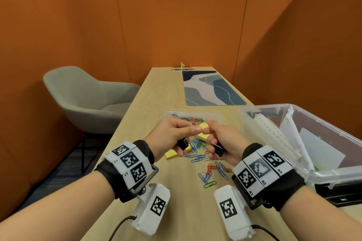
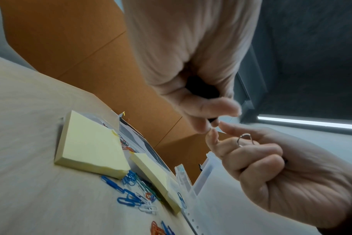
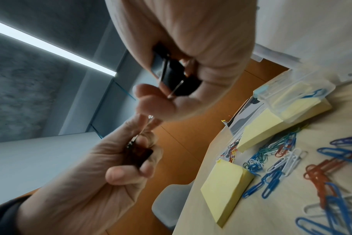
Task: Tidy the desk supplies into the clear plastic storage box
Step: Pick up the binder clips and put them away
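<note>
Above the near desk edge, left hand (image 1: 172, 135) curls round a black binder clip (image 1: 182, 144); right hand (image 1: 221, 143) grips another binder clip (image 1: 218, 149), fingertips touching. Best: carry both right, release low inside. Clips small, black, wire-handled. Beyond, paper clips (image 1: 197, 151), sticky notes (image 1: 172, 154); clear storage box (image 1: 305, 123) at right.

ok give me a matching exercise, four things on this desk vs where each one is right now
Things:
1. black binder clip
2. yellow sticky note pad
3. green paper clip
4. patterned desk mat

Places:
A. far end of the desk
B. held in the right hand
C. alone on the wood, nearest the wrists
D. on the desk under the left hand

Pairs: 1-B, 2-D, 3-C, 4-A
</note>
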